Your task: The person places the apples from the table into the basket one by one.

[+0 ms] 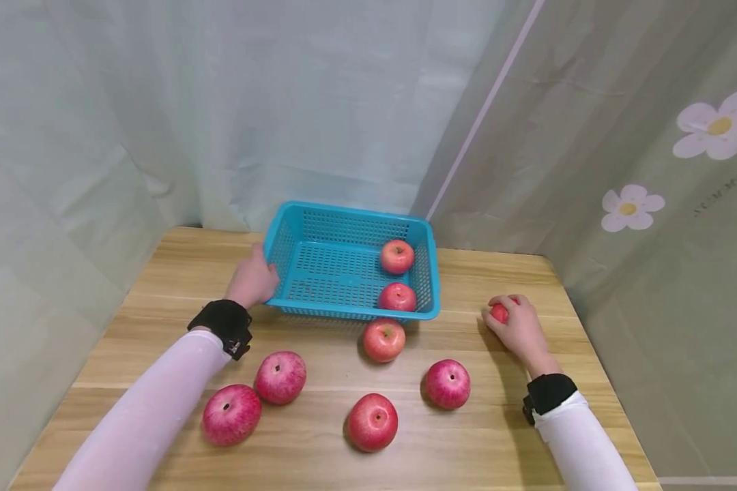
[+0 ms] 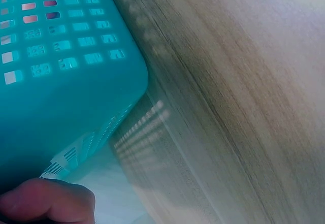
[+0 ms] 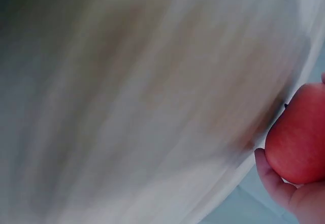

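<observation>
A blue plastic basket (image 1: 351,314) with perforated walls stands at the back of the table, and two red apples (image 1: 397,257) lie along its right side. My left hand (image 1: 254,278) grips the basket's left edge; in the left wrist view its thumb (image 2: 56,201) shows beside the blue wall. To the right of the basket, my right hand (image 1: 521,331) holds a red apple (image 3: 297,137), fingers and thumb curled round it. That apple is mostly hidden by the hand in the head view.
Several more apples lie on the wooden table (image 1: 319,457): one apple (image 1: 383,341) right by the basket's front wall, another (image 1: 448,384) front right, one (image 1: 372,423) at front centre, and a pair (image 1: 280,378) near the left forearm. Curtains (image 1: 344,102) hang behind the table.
</observation>
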The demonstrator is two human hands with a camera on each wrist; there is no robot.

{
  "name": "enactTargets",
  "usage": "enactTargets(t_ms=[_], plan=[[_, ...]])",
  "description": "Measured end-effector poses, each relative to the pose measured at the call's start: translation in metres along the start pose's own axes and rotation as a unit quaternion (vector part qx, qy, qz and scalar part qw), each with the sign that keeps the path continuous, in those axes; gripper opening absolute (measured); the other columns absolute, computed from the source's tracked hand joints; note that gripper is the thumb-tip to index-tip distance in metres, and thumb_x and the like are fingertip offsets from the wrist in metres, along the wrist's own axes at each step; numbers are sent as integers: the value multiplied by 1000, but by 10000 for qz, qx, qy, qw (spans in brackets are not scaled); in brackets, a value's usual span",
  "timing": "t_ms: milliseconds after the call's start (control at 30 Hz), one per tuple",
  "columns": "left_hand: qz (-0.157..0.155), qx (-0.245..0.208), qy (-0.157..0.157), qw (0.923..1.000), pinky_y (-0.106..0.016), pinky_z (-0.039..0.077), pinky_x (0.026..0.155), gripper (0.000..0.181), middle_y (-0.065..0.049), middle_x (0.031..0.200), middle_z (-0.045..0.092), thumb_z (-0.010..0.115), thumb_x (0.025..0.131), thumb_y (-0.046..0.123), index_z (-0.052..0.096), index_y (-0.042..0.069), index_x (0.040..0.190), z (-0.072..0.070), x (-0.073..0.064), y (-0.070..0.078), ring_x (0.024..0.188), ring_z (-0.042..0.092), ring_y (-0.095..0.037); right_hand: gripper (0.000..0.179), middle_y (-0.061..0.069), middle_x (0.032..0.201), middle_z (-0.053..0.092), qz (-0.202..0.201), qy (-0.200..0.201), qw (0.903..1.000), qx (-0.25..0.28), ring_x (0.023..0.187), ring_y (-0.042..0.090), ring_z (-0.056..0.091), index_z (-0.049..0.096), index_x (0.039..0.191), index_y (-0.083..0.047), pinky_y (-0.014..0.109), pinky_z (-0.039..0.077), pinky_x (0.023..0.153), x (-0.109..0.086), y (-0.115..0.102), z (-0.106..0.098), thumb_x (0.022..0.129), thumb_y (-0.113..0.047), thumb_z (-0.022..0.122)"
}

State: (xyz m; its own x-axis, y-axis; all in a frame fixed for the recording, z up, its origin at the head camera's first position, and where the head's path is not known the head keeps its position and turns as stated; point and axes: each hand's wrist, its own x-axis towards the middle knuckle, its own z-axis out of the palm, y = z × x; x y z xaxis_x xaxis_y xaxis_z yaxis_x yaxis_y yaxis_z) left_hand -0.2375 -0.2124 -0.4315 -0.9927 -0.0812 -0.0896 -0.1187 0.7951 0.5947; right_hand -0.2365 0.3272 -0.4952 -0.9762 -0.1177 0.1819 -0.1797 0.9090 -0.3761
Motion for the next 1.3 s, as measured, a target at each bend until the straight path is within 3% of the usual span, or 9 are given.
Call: enactTargets(t_ms=[333,600,967,1300], plan=[[-35,-74,-26,10000,-40,49,60,58,-32,111,52,37,105,15,10,-10,150,-1,-1,0,80,58,-37,27,21,114,54,-353,513,9978,247,102,41,51,67,109,-10,58,49,80,17,-17,-7,90,-28,71],[-15,35,14,10000,-43,49,63,59,-33,109,53,38,104,15,10,-11,149,0,0,0,82,58,-38,32,17,117,54,-398,578,9963,501,103,37,51,68,110,-11,53,52,76,35,-43,-15,89,-34,71],[-29,28,24,10000,-43,49,63,59,-33,111,52,38,104,15,10,-10,150,2,1,-1,83,57,-38,34,12,118,52,-709,1030,9882,886,102,32,50,67,112,-15,50,56,71,57,-88,-31,88,-39,72],[-36,-52,19,10000,-44,50,65,60,-35,119,50,38,104,15,10,-11,150,2,2,-2,87,56,-40,36,10,122,52,-1184,841,9859,829,109,29,48,67,114,-15,47,57,74,77,-133,-36,87,-38,74]])
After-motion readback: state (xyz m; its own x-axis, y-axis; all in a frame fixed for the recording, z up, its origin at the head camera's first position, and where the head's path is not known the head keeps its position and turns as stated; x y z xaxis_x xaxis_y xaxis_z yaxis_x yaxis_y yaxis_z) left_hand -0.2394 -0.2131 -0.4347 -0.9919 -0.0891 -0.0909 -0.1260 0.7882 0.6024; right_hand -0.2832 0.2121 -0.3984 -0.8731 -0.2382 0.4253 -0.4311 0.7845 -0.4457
